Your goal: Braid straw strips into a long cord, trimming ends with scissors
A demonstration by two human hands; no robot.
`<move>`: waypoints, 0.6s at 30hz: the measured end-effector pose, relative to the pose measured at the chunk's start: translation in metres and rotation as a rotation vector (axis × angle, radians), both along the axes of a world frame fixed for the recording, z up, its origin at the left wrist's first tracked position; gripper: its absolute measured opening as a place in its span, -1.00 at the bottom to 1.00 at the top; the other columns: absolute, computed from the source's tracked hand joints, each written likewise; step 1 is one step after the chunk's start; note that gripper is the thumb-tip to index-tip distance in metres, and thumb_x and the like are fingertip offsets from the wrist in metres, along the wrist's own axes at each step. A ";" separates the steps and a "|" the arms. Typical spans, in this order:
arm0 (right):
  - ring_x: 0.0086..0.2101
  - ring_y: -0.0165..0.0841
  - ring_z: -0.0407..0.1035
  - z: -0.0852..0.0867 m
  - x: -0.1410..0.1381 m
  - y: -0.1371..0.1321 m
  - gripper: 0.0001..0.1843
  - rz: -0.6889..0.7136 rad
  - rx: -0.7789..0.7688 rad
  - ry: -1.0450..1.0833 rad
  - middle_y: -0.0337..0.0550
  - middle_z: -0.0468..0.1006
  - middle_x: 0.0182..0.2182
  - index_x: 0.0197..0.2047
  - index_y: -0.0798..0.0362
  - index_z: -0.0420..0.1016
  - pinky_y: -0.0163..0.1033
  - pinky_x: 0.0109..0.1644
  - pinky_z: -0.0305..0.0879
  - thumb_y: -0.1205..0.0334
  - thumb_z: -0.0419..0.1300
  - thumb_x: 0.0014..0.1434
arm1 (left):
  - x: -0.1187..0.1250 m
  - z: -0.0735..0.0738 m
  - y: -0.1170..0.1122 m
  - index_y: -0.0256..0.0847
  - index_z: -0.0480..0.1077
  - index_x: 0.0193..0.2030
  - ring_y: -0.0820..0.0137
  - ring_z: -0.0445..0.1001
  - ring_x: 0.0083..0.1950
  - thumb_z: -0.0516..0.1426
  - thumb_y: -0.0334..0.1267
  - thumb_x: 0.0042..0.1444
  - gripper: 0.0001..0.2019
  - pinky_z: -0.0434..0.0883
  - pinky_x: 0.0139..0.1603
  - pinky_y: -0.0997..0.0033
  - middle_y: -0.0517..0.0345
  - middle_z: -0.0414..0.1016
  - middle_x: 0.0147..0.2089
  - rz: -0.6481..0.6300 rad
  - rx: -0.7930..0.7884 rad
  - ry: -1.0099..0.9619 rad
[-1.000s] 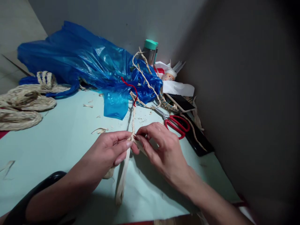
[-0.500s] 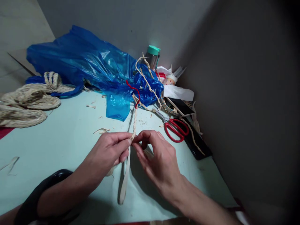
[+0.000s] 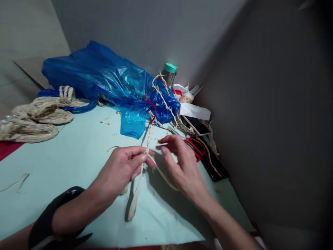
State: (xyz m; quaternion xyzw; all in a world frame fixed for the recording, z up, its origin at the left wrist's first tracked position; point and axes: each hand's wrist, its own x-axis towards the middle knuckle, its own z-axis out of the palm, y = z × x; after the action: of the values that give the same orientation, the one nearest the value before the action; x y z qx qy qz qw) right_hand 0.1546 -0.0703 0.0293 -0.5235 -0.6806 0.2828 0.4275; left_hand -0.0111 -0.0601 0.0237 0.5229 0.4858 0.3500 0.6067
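Observation:
Between the thumb and fingers of my left hand (image 3: 130, 161) is the lower end of a pale fibre braid (image 3: 149, 137). One loose strand (image 3: 135, 201) hangs straight down below the grip, and another strand (image 3: 165, 177) slants off to the right, passing behind my right hand. My right hand (image 3: 180, 159) is just right of the braid, thumb and fingers apart, holding nothing. Higher up, a red cord (image 3: 153, 109) is fastened at the braid's far end, by the blue plastic bag (image 3: 104, 76).
Red-handled scissors (image 3: 199, 147) lie partly behind my right hand, near a black flat object (image 3: 212, 161) and a phone-like slab (image 3: 197, 125). A green-lidded bottle (image 3: 170, 71) stands at the back. Fibre bundles (image 3: 39, 116) lie at the left on the pale green table cover (image 3: 85, 149).
My right hand has let go of the strand, opened and moved right, away from the braid. My left hand keeps its pinch. The view has tilted slightly, shifting the background down.

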 end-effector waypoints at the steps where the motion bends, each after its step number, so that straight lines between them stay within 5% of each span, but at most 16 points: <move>1: -0.29 -0.37 0.43 0.000 -0.001 0.003 -0.90 0.102 -0.113 0.013 -0.19 0.51 -0.28 -0.11 0.02 0.29 -0.27 -0.20 0.30 0.23 0.03 0.33 | 0.001 0.000 0.000 -0.25 0.47 -0.36 0.61 -0.06 -0.67 0.11 -0.18 0.13 -0.80 -0.09 -0.66 0.58 0.43 0.08 -0.73 -0.013 -0.013 -0.018; 3: -0.39 -0.40 0.37 0.000 -0.003 0.008 -0.84 0.280 -0.312 0.018 -0.27 0.46 -0.43 -0.18 0.02 0.28 -0.30 -0.27 0.26 0.15 -0.04 0.38 | 0.003 -0.001 -0.001 -0.23 0.42 -0.31 0.61 -0.06 -0.66 0.11 -0.19 0.11 -0.84 -0.08 -0.64 0.59 0.45 0.08 -0.73 -0.016 -0.041 -0.052; 6: -0.44 -0.42 0.28 0.000 -0.008 0.010 -0.76 0.329 -0.420 -0.052 -0.31 0.35 -0.50 -0.27 0.02 0.26 -0.31 -0.32 0.16 0.11 -0.06 0.39 | 0.004 -0.005 -0.002 -0.20 0.32 -0.17 0.61 -0.08 -0.68 0.14 -0.18 0.06 -0.78 -0.10 -0.65 0.59 0.51 0.11 -0.73 -0.008 -0.070 -0.115; 13: -0.37 -0.42 0.26 0.006 -0.001 0.007 -0.72 0.279 -0.299 -0.237 -0.25 0.40 -0.44 -0.35 0.07 0.33 -0.32 -0.31 0.07 0.16 0.01 0.38 | 0.006 -0.008 -0.001 -0.10 0.12 -0.05 0.64 -0.02 -0.69 0.15 -0.22 0.06 -0.65 -0.08 -0.64 0.61 0.47 0.35 -0.60 -0.052 -0.087 -0.156; 18: -0.49 -0.49 0.20 0.002 0.006 0.009 -0.65 0.339 -0.290 -0.110 -0.30 0.40 -0.54 -0.49 0.11 0.41 -0.34 -0.35 0.06 0.25 0.05 0.34 | 0.004 -0.006 -0.004 -0.07 0.09 0.05 0.49 0.34 -0.50 0.10 -0.20 0.17 -0.65 0.15 -0.51 0.55 0.30 0.50 -0.44 -0.098 -0.021 0.023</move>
State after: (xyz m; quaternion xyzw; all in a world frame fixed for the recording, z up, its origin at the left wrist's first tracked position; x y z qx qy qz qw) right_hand 0.1605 -0.0616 0.0316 -0.4722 -0.7335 0.4163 0.2563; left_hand -0.0076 -0.0638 0.0173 0.5439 0.4702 0.3085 0.6228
